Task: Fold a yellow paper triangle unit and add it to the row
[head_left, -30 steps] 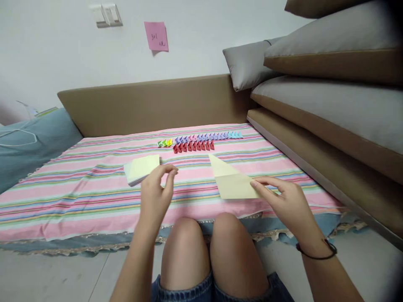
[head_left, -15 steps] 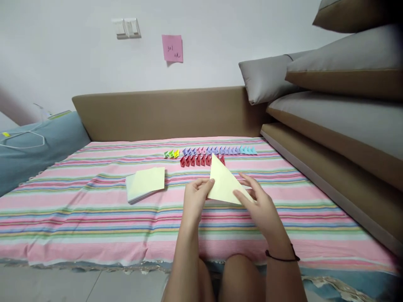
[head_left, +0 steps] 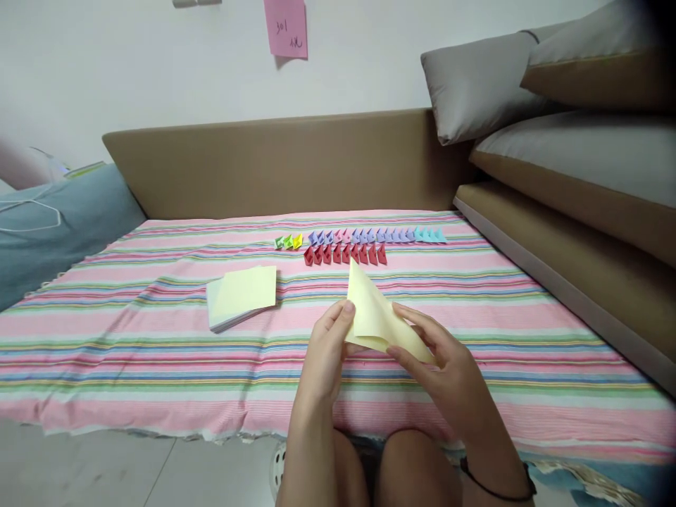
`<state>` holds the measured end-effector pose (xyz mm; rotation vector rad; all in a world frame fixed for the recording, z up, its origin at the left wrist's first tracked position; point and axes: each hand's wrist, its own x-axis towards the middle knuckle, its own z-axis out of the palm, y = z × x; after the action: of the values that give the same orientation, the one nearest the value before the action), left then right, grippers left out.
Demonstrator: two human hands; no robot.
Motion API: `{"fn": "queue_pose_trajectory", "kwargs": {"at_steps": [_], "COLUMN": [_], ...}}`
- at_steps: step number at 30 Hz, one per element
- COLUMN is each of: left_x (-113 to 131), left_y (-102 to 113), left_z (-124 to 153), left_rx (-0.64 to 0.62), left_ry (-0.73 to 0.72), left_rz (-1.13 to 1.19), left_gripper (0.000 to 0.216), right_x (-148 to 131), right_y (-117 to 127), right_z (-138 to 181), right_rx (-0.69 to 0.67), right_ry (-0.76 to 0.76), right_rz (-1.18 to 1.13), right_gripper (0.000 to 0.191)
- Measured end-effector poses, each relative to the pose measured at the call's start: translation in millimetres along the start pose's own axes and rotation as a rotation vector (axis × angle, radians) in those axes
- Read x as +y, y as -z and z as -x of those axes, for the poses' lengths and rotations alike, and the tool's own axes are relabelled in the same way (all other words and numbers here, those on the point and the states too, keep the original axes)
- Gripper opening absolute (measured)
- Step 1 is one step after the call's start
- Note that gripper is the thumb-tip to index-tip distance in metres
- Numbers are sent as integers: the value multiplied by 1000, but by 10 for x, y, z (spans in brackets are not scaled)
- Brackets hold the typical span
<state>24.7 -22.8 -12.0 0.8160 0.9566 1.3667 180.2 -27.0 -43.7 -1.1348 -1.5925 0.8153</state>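
Note:
A pale yellow sheet of paper (head_left: 372, 310), folded into a triangle, is held up between my two hands above the striped cloth. My left hand (head_left: 332, 334) pinches its left edge, thumb on top. On the right side, my right hand (head_left: 430, 345) grips the lower right part with thumb and fingers, and the sheet bulges there with its lower edge parted. Beyond it, a row of dark red folded paper pieces (head_left: 336, 254) stands on the cloth. Behind them runs a row of purple, pink and blue ones (head_left: 377, 236), with green and yellow pieces (head_left: 288, 242) at its left end.
A stack of paper squares (head_left: 243, 296), yellow on top, lies left of my hands on the striped cloth (head_left: 158, 352). Grey and brown cushions (head_left: 575, 155) are piled along the right side. A brown backrest (head_left: 274, 169) stands against the wall, below a pink note (head_left: 286, 28).
My view has tilted down. The folded sheet, flat before, now bulges with its lower edge parted. My right hand's fingers have closed in on the sheet; my left hand keeps its pinch.

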Motion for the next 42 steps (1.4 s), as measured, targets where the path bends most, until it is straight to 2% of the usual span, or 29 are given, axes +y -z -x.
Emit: {"fn": "queue_pose_trajectory", "kwargs": {"at_steps": [4,8,14,16,18,22,24,27,30,31,36,40,42], "left_x": [-28,-50,-72,-62,-48,-35,-43,-65,-91,-97,-94,-113,-152], "left_y": [25,81,102,69,30,0,18,49,48,41,-18,-114,-159], "left_z": [-15,-28,-67,-69,-62,-45,-42,-32,-15,-9,6,14,12], "left_rx": [-56,-77,52,72,88,107,86,-5,-76,-87,-137,-200,-151], "left_ry": [-3,2,19,64,111,133,141,142,133,133,70,53,58], "left_rz": [42,43,-32,-1,11,-65,-10,99,51,23,13,-19,-60], "left_gripper": [38,36,44,50,55,45,45,55,65,70,83,108,99], "right_x": [-36,-35,66,104,133,154,146,116,67,49,-8,-23,-31], "right_y": [-7,-29,-33,-27,-19,-2,-2,-29,-80,-96,-115,-131,-157], "right_z": [21,4,20,25,23,17,15,9,8,11,29,26,28], "right_rx": [13,101,334,383,407,342,299,238,180,179,292,209,190], "right_ry": [-50,-80,-201,-153,-44,123,179,300,377,354,53,47,19], "right_rz": [-120,-122,-131,-94,-9,134,176,219,237,227,155,155,123], "right_gripper": [41,27,27,24,19,15,16,16,13,13,9,11,13]}}
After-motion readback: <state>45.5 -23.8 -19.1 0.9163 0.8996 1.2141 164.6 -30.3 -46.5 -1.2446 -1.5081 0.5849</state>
